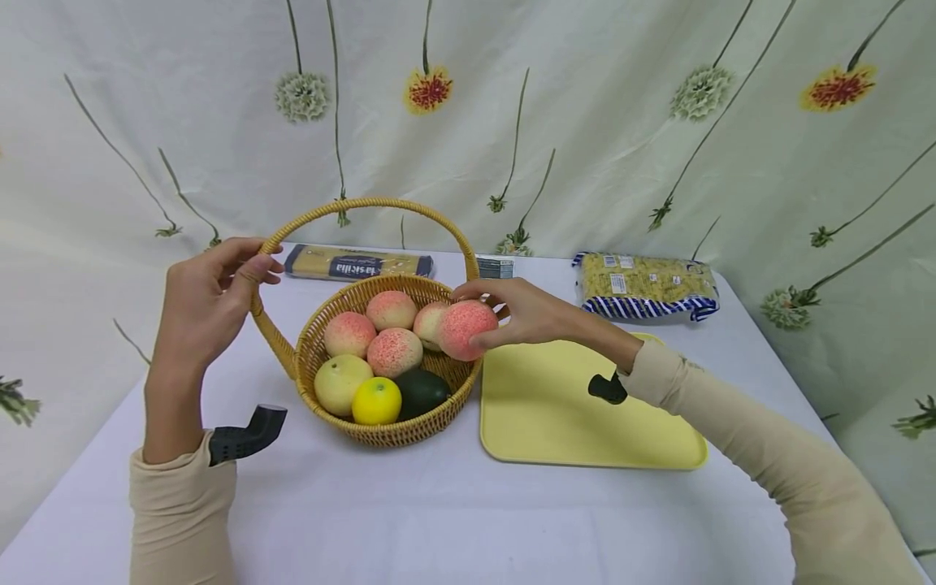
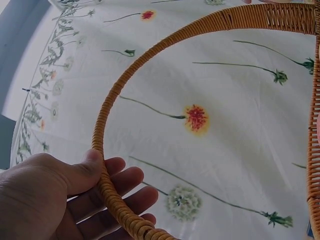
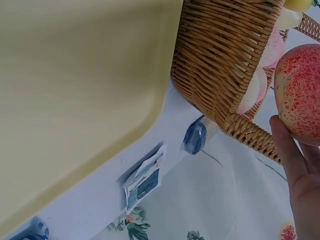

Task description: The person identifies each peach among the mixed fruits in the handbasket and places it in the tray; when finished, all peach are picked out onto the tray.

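Observation:
My left hand (image 1: 212,296) pinches the left side of the tall arched handle of a wicker basket (image 1: 387,435); in the left wrist view the thumb (image 2: 85,172) lies on one side of the handle (image 2: 102,120), the fingers on the other. Over the basket's right side, my right hand (image 1: 522,309) grips a pink peach (image 1: 465,329), seen large in the right wrist view (image 3: 300,92). Inside the basket lie several more peaches (image 1: 395,352), a pale green round fruit (image 1: 342,383), a yellow lemon (image 1: 376,401) and a dark green avocado (image 1: 422,394).
A yellow tray (image 1: 585,439) lies right of the basket, under the right forearm. Behind stand a pack of spaghetti (image 1: 358,264), a small packet (image 1: 496,267) and a bag of pasta (image 1: 647,284). A flowered cloth (image 1: 600,122) hangs at the back.

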`<state>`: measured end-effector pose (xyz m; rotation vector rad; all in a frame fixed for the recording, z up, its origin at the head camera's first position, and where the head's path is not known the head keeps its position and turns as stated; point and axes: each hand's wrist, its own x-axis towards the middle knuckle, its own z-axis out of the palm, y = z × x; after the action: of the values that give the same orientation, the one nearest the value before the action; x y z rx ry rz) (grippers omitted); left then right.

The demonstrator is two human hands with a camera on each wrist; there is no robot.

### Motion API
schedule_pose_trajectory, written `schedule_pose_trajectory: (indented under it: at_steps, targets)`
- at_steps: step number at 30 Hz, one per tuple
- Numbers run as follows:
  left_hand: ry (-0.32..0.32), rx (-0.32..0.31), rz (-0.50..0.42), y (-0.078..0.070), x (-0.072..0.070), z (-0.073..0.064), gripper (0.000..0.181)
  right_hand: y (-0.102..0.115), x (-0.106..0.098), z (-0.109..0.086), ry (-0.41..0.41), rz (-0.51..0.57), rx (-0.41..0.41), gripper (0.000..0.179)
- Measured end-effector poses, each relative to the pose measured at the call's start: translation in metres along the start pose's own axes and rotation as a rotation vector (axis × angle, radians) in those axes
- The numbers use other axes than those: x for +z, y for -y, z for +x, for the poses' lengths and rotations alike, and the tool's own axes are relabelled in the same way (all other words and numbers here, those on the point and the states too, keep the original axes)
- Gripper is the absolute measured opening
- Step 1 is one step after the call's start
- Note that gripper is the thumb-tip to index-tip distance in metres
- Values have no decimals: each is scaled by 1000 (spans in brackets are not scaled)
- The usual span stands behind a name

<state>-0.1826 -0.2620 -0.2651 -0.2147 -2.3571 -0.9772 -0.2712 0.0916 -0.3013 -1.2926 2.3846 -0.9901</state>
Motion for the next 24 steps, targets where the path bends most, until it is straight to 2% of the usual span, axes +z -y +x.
schedule_pose_trajectory:
  at_steps: [4,12,20,24]
  targets:
    - [3,-3,4,0,0,0,27,-3,-5,-8,-22,-16,-5,55]
    - [2,9,-1,1,-1,1,27,-9,-13,-20,-47,73,2,44]
    - [5,2,1,0,0,0,27,-16,-20,-31,-73,95,54,54]
    - [6,1,-2,0,0,0,27,-19,-23,-36,-67,118,93,53]
